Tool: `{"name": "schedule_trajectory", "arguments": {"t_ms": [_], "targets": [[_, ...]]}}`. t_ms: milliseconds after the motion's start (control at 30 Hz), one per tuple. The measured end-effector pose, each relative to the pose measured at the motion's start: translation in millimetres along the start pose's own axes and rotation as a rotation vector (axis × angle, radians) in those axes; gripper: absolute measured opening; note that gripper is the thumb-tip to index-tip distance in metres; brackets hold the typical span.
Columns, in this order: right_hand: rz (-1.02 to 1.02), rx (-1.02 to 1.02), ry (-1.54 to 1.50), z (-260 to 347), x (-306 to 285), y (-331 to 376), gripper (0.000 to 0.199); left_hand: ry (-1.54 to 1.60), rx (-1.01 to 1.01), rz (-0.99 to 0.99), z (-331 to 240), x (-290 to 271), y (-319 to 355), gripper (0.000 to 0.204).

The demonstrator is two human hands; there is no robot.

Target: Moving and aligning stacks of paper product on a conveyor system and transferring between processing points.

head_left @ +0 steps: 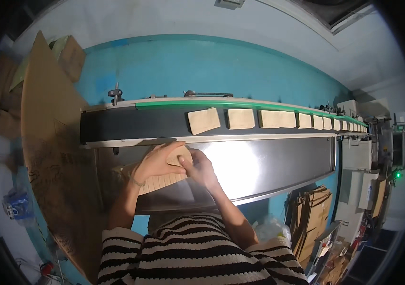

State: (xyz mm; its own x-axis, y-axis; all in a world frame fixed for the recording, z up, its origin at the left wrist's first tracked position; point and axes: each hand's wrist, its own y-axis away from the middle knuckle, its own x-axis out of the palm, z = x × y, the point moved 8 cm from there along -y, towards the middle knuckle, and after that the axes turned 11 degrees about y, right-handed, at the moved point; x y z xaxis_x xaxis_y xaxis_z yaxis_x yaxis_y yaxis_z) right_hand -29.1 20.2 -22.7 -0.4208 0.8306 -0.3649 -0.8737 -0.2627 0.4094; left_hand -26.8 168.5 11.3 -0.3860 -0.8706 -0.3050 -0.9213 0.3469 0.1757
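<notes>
In front of me, over the near side of the steel table, my left hand [157,160] is closed round a tan, flat piece with a rounded edge [178,156]. My right hand [202,171] grips the same piece from the right, its thumb pressed against the face. Beneath my left wrist lies a row of similar tan pieces [162,183], packed tightly side by side; my arm hides part of it. Past my hands, a line of tan rectangular packets [204,121] rests on the dark conveyor belt [131,126]. Whether the held piece is a single one or several cannot be made out.
The shiny steel table [283,161] runs along the near side of the conveyor, with a green guide rail [183,104] at the belt's far edge. A large cardboard sheet [50,156] stands at left. Folded cardboard [314,213] leans below the table's right end.
</notes>
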Motion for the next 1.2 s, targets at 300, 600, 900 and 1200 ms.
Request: {"name": "schedule_trajectory", "arguments": {"t_ms": [300,600,900,1200], "targets": [[-0.102,0.069,-0.192,-30.7,-17.0,-17.1,0.033,-0.002,0.027,0.032,-1.1,-9.6,9.8,0.073],[0.002,-0.007,0.053,10.2,7.9,1.4,0.055,0.007,-0.025,-0.016,3.4,-13.8,12.2,0.071],[-0.045,0.081,-0.306,-10.6,5.2,-25.8,0.033,0.003,0.008,0.004,6.6,-27.0,29.4,0.067],[0.105,0.085,-0.021,9.1,42.1,5.8,0.053,0.061,0.012,-0.006,10.0,-32.2,34.3,0.066]]}}
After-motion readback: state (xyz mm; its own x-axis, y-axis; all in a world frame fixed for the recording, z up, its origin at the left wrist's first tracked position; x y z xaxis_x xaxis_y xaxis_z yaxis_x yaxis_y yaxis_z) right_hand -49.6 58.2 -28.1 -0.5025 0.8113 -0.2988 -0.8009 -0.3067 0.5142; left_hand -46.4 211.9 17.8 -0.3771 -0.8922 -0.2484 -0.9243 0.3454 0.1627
